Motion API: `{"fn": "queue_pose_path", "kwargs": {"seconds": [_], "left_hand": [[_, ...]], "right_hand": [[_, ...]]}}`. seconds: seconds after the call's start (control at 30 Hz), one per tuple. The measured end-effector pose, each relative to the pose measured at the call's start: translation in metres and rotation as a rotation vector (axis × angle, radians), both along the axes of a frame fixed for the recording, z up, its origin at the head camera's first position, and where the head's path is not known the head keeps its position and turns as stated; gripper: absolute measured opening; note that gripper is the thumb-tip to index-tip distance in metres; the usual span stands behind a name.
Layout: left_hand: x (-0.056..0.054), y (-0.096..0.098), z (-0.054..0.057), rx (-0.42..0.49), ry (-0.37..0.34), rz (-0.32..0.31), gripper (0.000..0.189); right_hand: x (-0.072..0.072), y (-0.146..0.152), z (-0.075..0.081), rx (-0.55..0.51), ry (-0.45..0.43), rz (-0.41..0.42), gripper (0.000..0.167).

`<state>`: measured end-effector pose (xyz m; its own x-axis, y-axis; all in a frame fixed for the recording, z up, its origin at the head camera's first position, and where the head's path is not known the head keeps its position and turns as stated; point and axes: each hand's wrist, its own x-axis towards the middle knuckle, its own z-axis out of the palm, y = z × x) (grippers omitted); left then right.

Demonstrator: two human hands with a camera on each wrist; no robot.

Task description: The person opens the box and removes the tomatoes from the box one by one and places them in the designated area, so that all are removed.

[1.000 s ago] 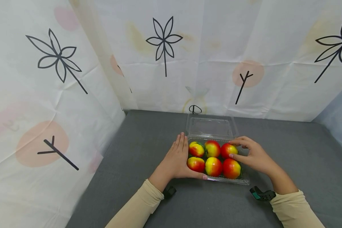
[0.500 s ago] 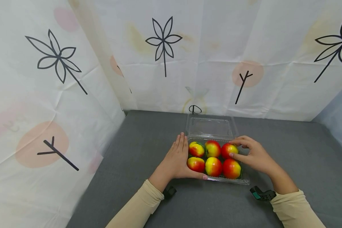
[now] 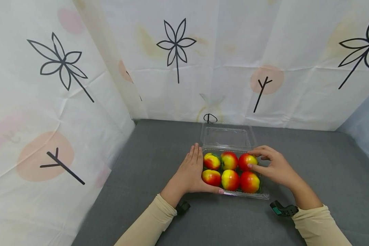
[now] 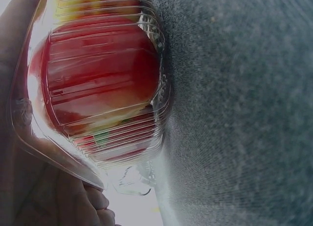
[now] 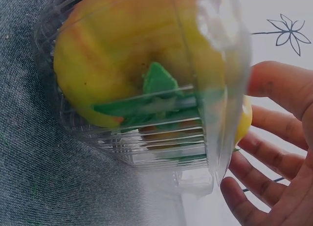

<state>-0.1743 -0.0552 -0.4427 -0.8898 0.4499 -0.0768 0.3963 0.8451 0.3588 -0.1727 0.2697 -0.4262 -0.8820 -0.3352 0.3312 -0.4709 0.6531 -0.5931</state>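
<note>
While the clear box [image 3: 265,196] is running lengthwise left-right on gray table [image 3: 160,147], lid [image 3: 227,136] lying open behind, six red-yellow fruits [image 3: 230,180] are filling two rows; right hand [image 3: 275,168] is pinching far-right fruit [image 3: 245,162], left hand [image 3: 191,173] is touching box's left side, fingers straight.

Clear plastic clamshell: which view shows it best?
Head: the clamshell, its open lid and six red-yellow fruits all in frame, though the left hand hides its left edge. Left wrist and right wrist each show only part of its ribbed wall, close up.
</note>
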Motion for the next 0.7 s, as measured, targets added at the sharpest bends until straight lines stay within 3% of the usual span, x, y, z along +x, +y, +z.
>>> {"fn": "queue_pose_path", "kwargs": {"seconds": [0.47, 0.7], "left_hand": [[0.0, 0.0, -0.001, 0.004, 0.004, 0.002, 0.151], [0.0, 0.0, -0.002, 0.011, 0.0, 0.004, 0.152]], "right_hand": [[0.002, 0.0, 0.008, -0.045, -0.011, -0.034, 0.034], [0.003, 0.004, 0.011, -0.16, -0.006, -0.017, 0.037]]}}
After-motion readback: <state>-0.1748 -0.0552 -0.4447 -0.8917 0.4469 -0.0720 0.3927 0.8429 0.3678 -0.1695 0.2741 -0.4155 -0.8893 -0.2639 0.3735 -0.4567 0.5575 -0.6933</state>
